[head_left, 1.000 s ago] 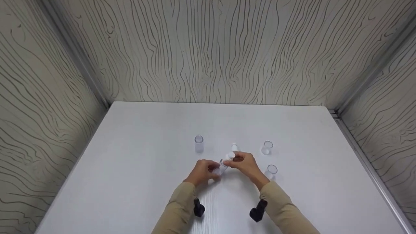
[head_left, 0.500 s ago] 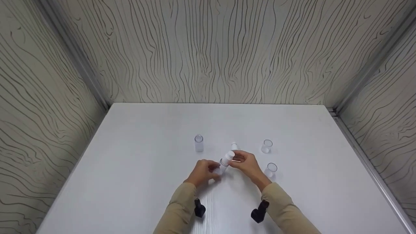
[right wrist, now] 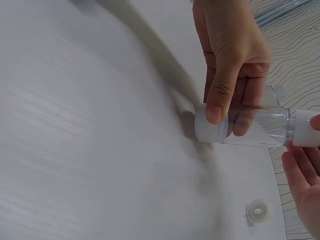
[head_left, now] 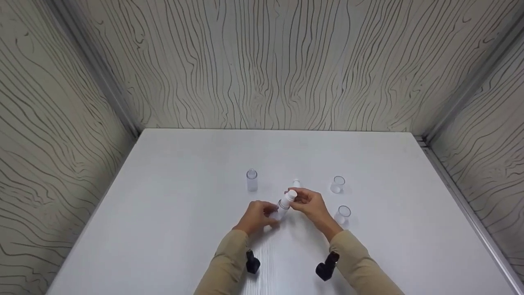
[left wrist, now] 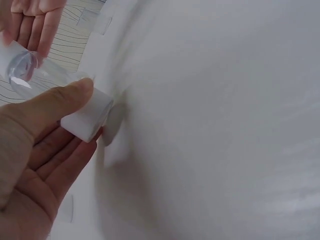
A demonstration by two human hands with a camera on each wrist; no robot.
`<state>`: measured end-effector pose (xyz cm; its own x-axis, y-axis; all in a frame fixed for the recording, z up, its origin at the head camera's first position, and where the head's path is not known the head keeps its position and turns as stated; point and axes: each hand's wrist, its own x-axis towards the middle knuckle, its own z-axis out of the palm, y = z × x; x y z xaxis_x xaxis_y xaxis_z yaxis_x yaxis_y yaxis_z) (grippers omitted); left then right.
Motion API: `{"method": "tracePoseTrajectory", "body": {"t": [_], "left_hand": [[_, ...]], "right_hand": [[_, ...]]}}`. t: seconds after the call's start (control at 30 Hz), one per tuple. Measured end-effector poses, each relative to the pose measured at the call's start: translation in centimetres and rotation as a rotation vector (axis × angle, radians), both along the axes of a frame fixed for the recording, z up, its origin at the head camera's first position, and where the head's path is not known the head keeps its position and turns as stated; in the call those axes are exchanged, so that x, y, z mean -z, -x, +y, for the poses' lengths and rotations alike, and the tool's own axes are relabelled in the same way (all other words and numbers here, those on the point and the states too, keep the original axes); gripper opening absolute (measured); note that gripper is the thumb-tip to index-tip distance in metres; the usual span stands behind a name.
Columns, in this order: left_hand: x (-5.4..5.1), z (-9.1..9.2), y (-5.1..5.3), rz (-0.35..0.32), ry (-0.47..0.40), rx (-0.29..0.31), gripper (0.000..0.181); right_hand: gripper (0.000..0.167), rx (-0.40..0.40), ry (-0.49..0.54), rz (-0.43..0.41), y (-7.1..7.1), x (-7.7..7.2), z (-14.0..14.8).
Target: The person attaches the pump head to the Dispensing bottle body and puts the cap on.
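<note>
A clear bottle (right wrist: pixel 265 125) with a white base (left wrist: pixel 87 117) leans between the two hands. My left hand (head_left: pixel 254 218) grips it low, thumb across the white base in the left wrist view. My right hand (head_left: pixel 312 206) pinches a white cap-like piece (head_left: pixel 290 195) at the bottle's open end. In the right wrist view this white piece sits at the bottle's neck; whether it is fully seated, I cannot tell. Just beyond the right hand lies a smaller white piece (head_left: pixel 296 182), partly hidden by the fingers.
Another clear bottle (head_left: pixel 252 181) stands upright beyond the left hand. To the right are two small clear cups, a far cup (head_left: pixel 337 184) and a near cup (head_left: pixel 343 214). All rest on a white table (head_left: pixel 184 172) backed by wood-grain panels (head_left: pixel 262 73).
The right fingers have shifted slightly on the white piece, leaving more of it visible above the bottle's rim. My left hand keeps its grip on the bottle, almost still.
</note>
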<state>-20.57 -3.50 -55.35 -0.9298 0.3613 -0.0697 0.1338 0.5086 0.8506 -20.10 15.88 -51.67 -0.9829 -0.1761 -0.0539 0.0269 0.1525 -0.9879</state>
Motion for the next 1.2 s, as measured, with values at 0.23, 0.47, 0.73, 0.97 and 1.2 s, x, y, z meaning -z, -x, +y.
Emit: {"method": "tracePoseTrajectory", "body": {"t": [0.23, 0.47, 0.73, 0.97, 1.2], "left_hand": [[-0.2, 0.1, 0.1, 0.018, 0.005, 0.015, 0.037], [-0.5, 0.3, 0.3, 0.031, 0.030, 0.009, 0.036], [-0.6, 0.3, 0.2, -0.004, 0.024, -0.001, 0.037], [-0.7, 0.3, 0.2, 0.018, 0.028, 0.012, 0.038], [-0.6, 0.1, 0.1, -0.007, 0.026, 0.003, 0.037]], "right_hand": [[0.040, 0.082, -0.049, -0.005, 0.0, -0.1, -0.1], [0.038, 0.150, -0.072, 0.019, 0.5, 0.0, -0.5], [0.036, 0.235, -0.139, 0.034, 0.4, 0.1, -0.8], [0.036, 0.264, -0.154, 0.021, 0.2, 0.2, -1.3], [0.040, 0.239, -0.169, 0.002, 0.0, 0.7, -1.3]]}}
